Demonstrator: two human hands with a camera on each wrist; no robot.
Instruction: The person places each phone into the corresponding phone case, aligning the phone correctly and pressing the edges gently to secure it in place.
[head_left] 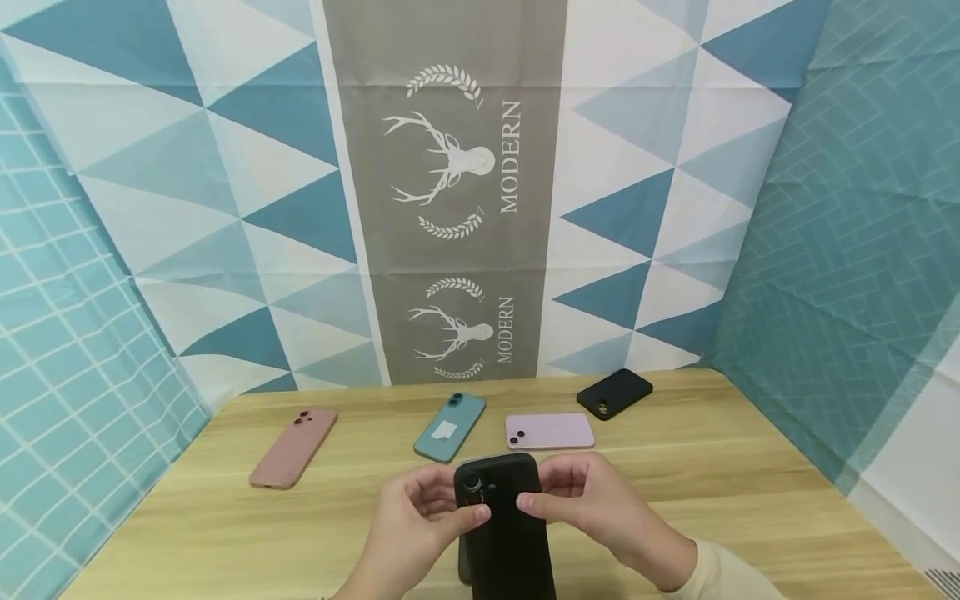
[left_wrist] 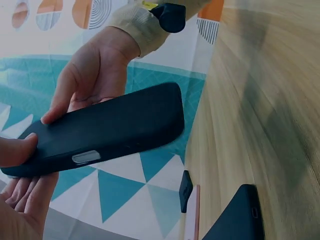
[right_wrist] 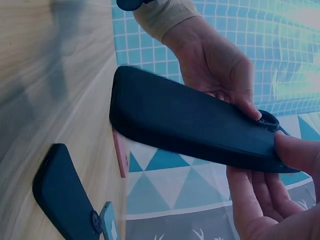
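Both hands hold a phone in a black case [head_left: 510,525] upright near the table's front edge, its back facing me and the camera lens at the upper left. My left hand [head_left: 420,521] pinches the left side, thumb on the back below the lens and fingers behind. On the opposite side my right hand [head_left: 600,508] pinches near the top, thumb flat on the back. A pale side cutout shows in the case [left_wrist: 115,130] in the left wrist view. Below it, another black phone [right_wrist: 65,195] lies on the table, mostly hidden behind the held one in the head view.
On the wooden table [head_left: 187,533] lie a pink phone [head_left: 294,448] at left, a blue phone [head_left: 450,428] with a white label, a lilac phone [head_left: 550,431], and a black phone case [head_left: 615,393] at the back right. Patterned cloth [head_left: 450,208] hangs behind the table.
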